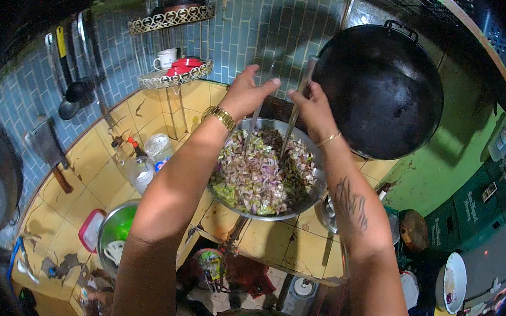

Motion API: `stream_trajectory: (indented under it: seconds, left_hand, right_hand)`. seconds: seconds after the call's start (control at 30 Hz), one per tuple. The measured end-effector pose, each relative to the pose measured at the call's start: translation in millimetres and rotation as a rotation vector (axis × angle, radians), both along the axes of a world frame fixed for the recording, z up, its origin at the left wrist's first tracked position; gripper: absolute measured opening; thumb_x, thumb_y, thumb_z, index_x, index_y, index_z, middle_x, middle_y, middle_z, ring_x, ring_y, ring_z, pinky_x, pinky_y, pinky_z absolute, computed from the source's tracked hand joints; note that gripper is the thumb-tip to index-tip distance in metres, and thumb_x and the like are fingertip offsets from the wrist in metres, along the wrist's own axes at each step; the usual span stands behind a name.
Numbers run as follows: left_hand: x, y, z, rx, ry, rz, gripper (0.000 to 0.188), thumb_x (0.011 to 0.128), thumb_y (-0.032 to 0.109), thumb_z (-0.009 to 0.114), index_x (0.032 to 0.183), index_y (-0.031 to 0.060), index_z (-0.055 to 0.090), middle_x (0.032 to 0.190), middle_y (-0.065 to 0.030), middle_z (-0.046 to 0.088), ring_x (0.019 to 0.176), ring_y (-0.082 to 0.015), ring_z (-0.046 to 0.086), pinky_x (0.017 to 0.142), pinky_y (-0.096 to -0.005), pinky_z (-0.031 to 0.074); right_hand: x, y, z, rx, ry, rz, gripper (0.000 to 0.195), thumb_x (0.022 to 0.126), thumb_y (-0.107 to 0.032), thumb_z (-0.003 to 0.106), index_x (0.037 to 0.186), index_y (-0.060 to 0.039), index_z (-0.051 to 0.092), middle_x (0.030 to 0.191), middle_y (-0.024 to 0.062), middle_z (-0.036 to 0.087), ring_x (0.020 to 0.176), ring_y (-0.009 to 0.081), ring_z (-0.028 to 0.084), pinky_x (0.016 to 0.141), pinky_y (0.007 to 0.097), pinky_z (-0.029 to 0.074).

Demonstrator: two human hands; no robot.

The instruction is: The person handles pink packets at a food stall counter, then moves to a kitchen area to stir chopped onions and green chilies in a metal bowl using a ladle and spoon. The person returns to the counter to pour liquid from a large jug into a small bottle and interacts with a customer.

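A wide metal pan (260, 216) on the tiled counter holds chopped purple onion, pale green pieces and a darker brown portion (263, 174). Over its far side, my left hand (248, 93), with a gold watch at the wrist, loosely holds a slim metal utensil (254, 122) by its upper handle; the fingers are partly spread. To the right, my right hand (316, 105) pinches a second long metal utensil (292, 125) between thumb and fingers. Both utensils stand steeply, and their lower ends are buried in the food.
A large black wok (378, 92) leans at the back right. Jars (159, 147) and bottles stand left of the pan, near a metal bowl (106, 235). A cleaver (49, 144) and ladles (69, 108) hang on the left wall. Green crates (467, 210) and a white bowl (453, 280) are at right.
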State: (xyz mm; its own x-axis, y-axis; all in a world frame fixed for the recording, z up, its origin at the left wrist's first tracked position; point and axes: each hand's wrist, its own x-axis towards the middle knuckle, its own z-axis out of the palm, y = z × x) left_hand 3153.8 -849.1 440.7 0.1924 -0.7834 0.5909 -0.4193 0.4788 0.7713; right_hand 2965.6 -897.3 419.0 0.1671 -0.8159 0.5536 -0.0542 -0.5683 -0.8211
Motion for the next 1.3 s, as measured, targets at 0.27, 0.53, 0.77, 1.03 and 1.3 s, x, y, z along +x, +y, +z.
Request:
stream_trajectory:
  seconds: [0.27, 0.53, 0.77, 1.03, 1.3]
  left_hand:
    - [46.2, 42.5, -26.2, 0.078, -0.29, -0.693, 0.021, 0.088, 0.023, 0.073, 0.091, 0.0041, 0.064, 0.081, 0.0027, 0.061, 0.074, -0.005, 0.054, 0.067, -0.0228, 0.044]
    - [12.1, 30.0, -27.3, -0.002, 0.147, -0.639, 0.039, 0.088, 0.035, 0.074, 0.065, 0.0084, 0.057, 0.057, 0.0037, 0.053, 0.049, -0.0035, 0.049, 0.045, -0.022, 0.037]
    - [-4.3, 46.3, 38.8, -0.148, 0.059, -0.616, 0.05, 0.084, 0.052, 0.074, 0.071, 0.0075, 0.056, 0.062, 0.0046, 0.052, 0.054, -0.0035, 0.047, 0.046, -0.0224, 0.036]
    - [-45.3, 51.6, 71.7, -0.316, 0.05, -0.52, 0.057, 0.08, 0.06, 0.073, 0.069, 0.0075, 0.054, 0.059, 0.0046, 0.051, 0.053, -0.005, 0.047, 0.047, -0.0235, 0.039]
    - [-23.3, 69.2, 88.4, -0.326, -0.084, -0.41, 0.057, 0.086, 0.058, 0.069, 0.066, 0.0051, 0.06, 0.062, 0.007, 0.051, 0.06, -0.004, 0.041, 0.052, -0.0254, 0.035]
  right_hand:
    - [-23.9, 93.9, -73.4, -0.064, 0.327, 0.08, 0.035, 0.075, -0.028, 0.081, 0.08, 0.0004, 0.062, 0.073, 0.0055, 0.064, 0.065, 0.0136, 0.056, 0.063, 0.0327, 0.046]
    - [-5.2, 86.5, 11.0, 0.062, -0.473, 0.044, 0.034, 0.083, -0.014, 0.066, 0.055, -0.0135, 0.049, 0.052, -0.0053, 0.044, 0.042, 0.0073, 0.037, 0.042, 0.0274, 0.026]
    - [-22.6, 99.8, 69.6, -0.039, -0.532, 0.12, 0.033, 0.087, -0.014, 0.065, 0.058, -0.0142, 0.048, 0.053, -0.0047, 0.043, 0.042, 0.0085, 0.038, 0.041, 0.0275, 0.029]
    - [-29.2, 119.6, 123.3, -0.197, -0.522, 0.059, 0.033, 0.091, -0.02, 0.057, 0.061, -0.0136, 0.044, 0.05, -0.0016, 0.036, 0.041, 0.0136, 0.035, 0.043, 0.0309, 0.031]
    - [-42.7, 79.7, 100.1, -0.108, -0.473, 0.121, 0.032, 0.087, -0.019, 0.066, 0.059, -0.0135, 0.051, 0.052, -0.005, 0.045, 0.04, 0.0077, 0.04, 0.039, 0.0277, 0.032]
